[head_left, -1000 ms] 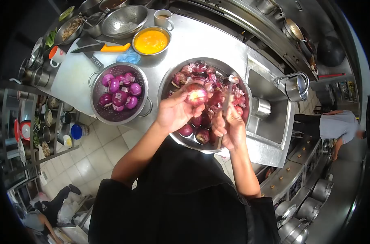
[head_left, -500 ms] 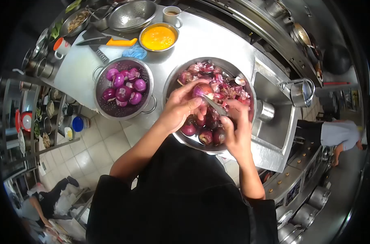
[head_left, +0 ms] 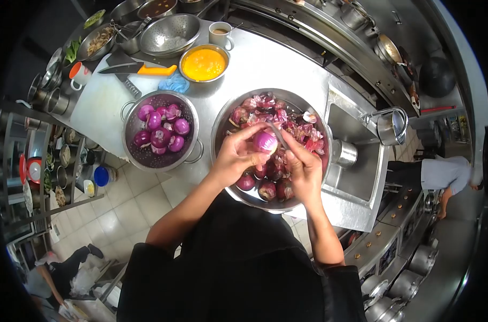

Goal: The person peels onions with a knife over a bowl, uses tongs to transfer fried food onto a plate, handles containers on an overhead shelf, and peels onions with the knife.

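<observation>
Left hand (head_left: 237, 156) pinching red onion (head_left: 264, 143) over steel basin (head_left: 217, 129); right hand (head_left: 307, 173) gripping small knife (head_left: 277, 134), blade at the onion. Skins (head_left: 276, 104) and unpeeled onions (head_left: 246, 181) crowd basin below. Left of basin: colander (head_left: 133, 122), peeled onions (head_left: 161, 138) inside. Right of basin: sink (head_left: 357, 174). Beyond basin, leftward: orange-liquid bowl (head_left: 204, 63), then mug (head_left: 219, 38).

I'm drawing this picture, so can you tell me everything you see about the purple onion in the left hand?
It's a round purple onion, shiny and peeled-looking, with a pale patch toward its right side. The bare left hand holds it from the left, above a wide, round silver metal bowl of reddish, papery onion skins. A thin grey metal blade, held in the bare right hand, is close to its upper right edge; I can't tell whether they touch.
</observation>
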Tool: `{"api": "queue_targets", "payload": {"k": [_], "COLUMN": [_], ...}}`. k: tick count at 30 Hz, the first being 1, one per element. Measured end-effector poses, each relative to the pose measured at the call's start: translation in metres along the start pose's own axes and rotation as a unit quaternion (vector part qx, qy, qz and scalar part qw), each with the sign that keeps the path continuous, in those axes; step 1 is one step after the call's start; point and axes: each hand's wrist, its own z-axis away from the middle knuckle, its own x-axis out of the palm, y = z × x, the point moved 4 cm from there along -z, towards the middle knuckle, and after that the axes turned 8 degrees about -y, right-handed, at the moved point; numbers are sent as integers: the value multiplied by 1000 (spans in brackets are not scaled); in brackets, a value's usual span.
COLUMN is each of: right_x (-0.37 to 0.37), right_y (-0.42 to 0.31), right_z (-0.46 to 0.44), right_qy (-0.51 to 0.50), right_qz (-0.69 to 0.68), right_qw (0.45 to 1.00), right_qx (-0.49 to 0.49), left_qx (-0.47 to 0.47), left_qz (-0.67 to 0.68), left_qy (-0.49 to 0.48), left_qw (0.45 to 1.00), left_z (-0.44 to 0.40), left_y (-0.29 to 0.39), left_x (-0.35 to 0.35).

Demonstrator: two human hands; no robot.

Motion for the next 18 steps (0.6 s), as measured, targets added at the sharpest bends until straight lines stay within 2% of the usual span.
{"api": "queue_targets", "payload": {"k": [2, 4, 6, 9, 10, 14, 16, 18], "right_x": [-4, -7, -6, -5, -3, -3, -8, -17], "right_y": [7, 11, 13, 14, 5, 15, 15, 17], "right_z": [1, 2, 4, 7, 4, 2, 1, 0], "right_qy": [8, -21, -19, -55, -59, -42, -20, 21], "right_qz": [-122, -264, -273, -278, -271, -380, -422, -436], "right_qw": [990, 955, 953, 949, 952, 916, 898, 889], "right_qx": [65, 131, 133, 135, 130, 127, 123, 136], "left_qx": [10, 32, 32, 8, 14, 21, 55, 64], "left_qz": [-12, 18, 32, 151, 148, 172, 65, 37], "left_qy": [-12, -9, -16, -31, -31, -3, 0, 7], "left_qw": [1000, 999, 999, 988, 988, 985, 996, 997], "left_z": [0, -1, -1, -5, -8, -9, -9, -8], "left_y": [1, 4, -2, -2, -1, -4, 2, 12], "left_x": [1, 5, 2, 4, 3, 3, 5, 9]}}
